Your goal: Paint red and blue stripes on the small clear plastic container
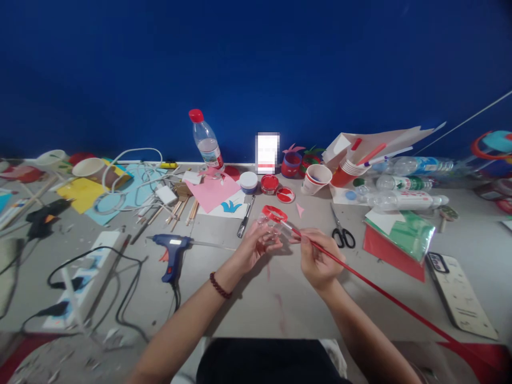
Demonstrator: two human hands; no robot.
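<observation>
I'd call this a craft workshop, or a craft corner at least: a grey table (256, 312) set against a blue wall (256, 64), crowded with making supplies. On the left lie a glue gun (173, 257) and a power strip (90, 282); on the right, scissors (343, 238) and plastic bottles (412, 200) (drinks ones, by their labels). A paint jar (269, 185), cut paper (212, 193) and cups (349, 175) crowd the far side, and a brush (360, 273) is in use.
</observation>
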